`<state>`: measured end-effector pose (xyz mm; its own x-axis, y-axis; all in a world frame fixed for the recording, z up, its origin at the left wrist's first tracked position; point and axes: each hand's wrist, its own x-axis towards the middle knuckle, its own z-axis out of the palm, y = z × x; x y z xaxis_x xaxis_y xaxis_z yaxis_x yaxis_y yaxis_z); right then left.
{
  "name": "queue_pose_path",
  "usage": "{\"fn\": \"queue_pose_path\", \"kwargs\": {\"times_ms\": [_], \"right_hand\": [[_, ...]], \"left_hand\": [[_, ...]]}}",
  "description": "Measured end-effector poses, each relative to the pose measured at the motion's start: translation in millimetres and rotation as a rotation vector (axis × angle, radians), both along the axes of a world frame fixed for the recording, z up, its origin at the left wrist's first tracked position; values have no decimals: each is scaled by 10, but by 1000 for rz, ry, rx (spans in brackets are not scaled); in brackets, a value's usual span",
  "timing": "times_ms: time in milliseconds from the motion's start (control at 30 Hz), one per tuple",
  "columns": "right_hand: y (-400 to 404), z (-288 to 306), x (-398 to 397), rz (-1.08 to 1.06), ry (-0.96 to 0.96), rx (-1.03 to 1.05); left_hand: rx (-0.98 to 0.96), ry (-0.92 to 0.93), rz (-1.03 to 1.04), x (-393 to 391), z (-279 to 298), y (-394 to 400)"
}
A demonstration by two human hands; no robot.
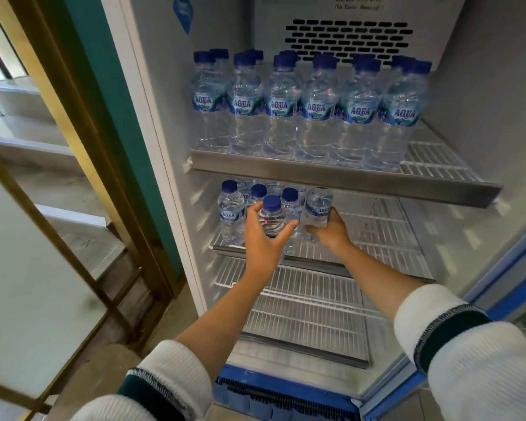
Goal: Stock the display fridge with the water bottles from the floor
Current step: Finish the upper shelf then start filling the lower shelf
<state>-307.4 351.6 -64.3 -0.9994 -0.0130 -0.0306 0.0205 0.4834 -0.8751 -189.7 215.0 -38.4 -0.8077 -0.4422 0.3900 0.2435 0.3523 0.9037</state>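
Both my hands reach into the open display fridge (164, 165). My left hand (263, 238) grips a clear blue-capped water bottle (272, 215) at the front of the middle wire shelf (383, 232). My right hand (328, 230) grips a second bottle (319, 208) just to the right, standing on that shelf with its cap hidden by the shelf above. Several bottles, such as the leftmost bottle (232, 212), stand at the shelf's left. The upper shelf (346, 177) carries several rows of Aqua bottles (316, 110).
A lower wire shelf (310, 314) lies beneath my arms. The fridge's blue base grille (271, 396) is at the bottom, and its open door edge (504, 284) stands at the right. A gold-framed glass partition (73, 208) stands to the left. No floor bottles are in view.
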Motion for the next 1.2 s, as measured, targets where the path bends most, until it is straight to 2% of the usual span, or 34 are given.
{"fn": "queue_pose_path", "kwargs": {"times_ms": [267,467,567,700,933,1033,1200], "right_hand": [[-77,8,81,-71,41,-37],[30,-48,127,-29,0,-45],[143,-93,213,-16,-11,-18],[380,-118,350,1,64,47],[773,-187,597,14,150,153],[845,-173,663,2,146,133],[916,-141,718,136,83,200]], "left_hand": [[-55,9,-40,50,9,-33],[-221,-18,-27,111,-85,-98],[-357,-55,54,121,-45,-81],[-359,-92,94,153,9,1],[-359,4,55,209,28,388],[-364,25,6,134,75,549],[-393,-13,-69,-52,68,712]]}}
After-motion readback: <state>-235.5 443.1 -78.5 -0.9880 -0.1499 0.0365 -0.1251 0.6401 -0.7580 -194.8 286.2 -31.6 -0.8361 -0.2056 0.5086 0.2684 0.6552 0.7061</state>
